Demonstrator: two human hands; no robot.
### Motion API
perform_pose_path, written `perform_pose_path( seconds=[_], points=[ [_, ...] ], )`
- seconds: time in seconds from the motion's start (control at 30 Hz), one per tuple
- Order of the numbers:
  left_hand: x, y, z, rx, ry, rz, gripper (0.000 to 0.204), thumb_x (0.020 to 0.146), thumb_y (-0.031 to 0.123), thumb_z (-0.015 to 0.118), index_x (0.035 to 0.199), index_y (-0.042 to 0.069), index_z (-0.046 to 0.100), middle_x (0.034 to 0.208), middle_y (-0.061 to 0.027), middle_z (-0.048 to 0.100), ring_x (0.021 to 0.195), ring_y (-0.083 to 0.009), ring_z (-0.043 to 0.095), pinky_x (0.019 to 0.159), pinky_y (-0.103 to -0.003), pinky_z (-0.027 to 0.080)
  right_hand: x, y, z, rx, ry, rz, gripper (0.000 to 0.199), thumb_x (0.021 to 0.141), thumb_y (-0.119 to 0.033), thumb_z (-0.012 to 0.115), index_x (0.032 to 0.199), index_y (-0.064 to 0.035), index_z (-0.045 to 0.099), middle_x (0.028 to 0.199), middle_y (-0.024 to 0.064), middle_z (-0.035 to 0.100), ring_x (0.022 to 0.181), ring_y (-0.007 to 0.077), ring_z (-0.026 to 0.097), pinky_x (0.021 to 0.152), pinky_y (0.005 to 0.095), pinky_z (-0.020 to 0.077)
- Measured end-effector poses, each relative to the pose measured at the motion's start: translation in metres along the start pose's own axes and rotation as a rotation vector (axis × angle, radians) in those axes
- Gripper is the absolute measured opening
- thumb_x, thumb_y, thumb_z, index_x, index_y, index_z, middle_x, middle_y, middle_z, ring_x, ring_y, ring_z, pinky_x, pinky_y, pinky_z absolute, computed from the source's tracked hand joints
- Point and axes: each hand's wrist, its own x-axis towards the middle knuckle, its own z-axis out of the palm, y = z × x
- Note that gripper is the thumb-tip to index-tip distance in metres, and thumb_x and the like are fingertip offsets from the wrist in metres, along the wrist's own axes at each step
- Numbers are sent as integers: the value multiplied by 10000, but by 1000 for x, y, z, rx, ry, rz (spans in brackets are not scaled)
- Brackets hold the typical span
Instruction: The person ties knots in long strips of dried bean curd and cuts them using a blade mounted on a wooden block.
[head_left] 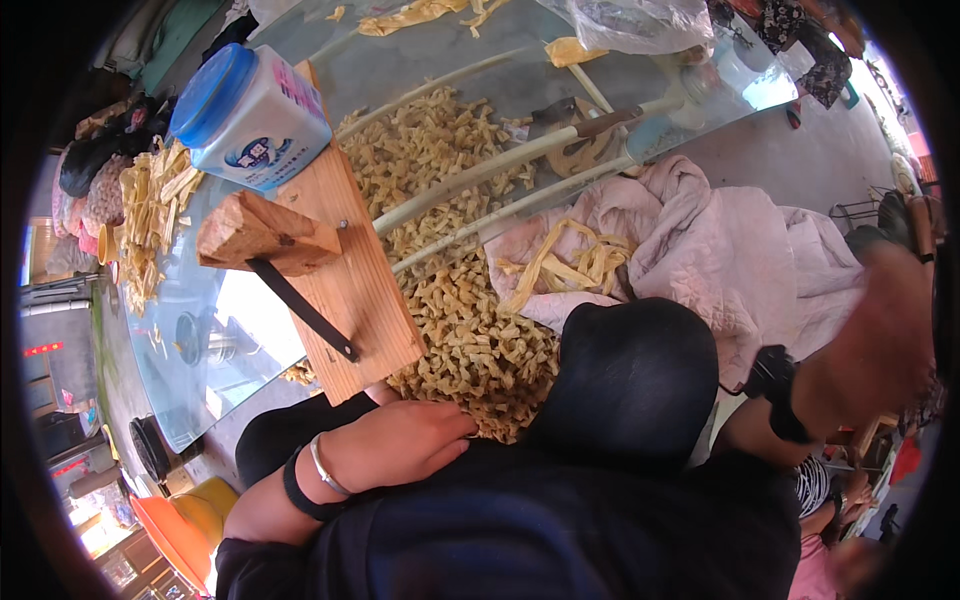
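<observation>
My left hand (405,440), with a silver bangle and a black band at the wrist, rests over my lap beside the near end of a wooden board (365,290). Its fingers are curled in; whatever they may hold is hidden. A wooden block (265,235) and a dark metal strip (305,312) are fixed to the board. Next to the hand lies a heap of small knotted tan pieces (470,330). My right hand (875,340) is raised at the far right, smeared by motion, near a pink quilted cloth (730,250) that has loose tan strips (565,262) on it.
A white jar with a blue lid (255,120) stands on the board's far end. The glass tabletop (170,350) carries a bundle of tan strips (150,215) at left and a clear plastic bag (640,22) at the back. Another person's arm (845,495) shows at lower right.
</observation>
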Motion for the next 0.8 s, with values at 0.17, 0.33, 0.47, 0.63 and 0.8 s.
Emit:
perform_pose_path(
  seconds=[0.17,0.33,0.47,0.63,0.8],
  points=[
    [2,-22,13,42,-65,-148,231,947,185,540,1092,14,591,961,-158,608,924,-353,615,824,-420,497,-124,180,159,225,-611,727,246,969,-202,541,1010,1,674,910,155,704,841,262,685,759,346,529],
    [6,-39,24,-13,47,-186,236,942,200,555,1086,15,591,966,-155,613,937,-346,615,838,-419,493,-232,241,289,-35,-745,554,342,916,-279,570,1114,-5,627,958,225,678,900,404,650,792,456,508],
    [6,-32,14,25,59,-282,233,936,198,568,1083,20,592,964,-149,611,939,-338,612,834,-419,492,-238,236,307,47,-925,633,315,918,-275,566,1067,1,599,939,274,637,907,441,618,787,486,477],
    [-3,-35,20,88,115,-174,213,928,187,579,1070,29,594,944,-138,601,913,-330,610,809,-420,494,-165,206,234,40,-980,506,329,940,-314,558,998,6,606,867,267,625,834,425,614,727,469,470],
    [-3,-1,6,6,238,132,221,921,143,596,1118,42,601,974,-113,611,912,-307,619,813,-394,506,2,77,127,138,-1265,537,311,933,-330,579,915,-32,668,731,172,608,701,343,586,663,393,462]
  ],
)
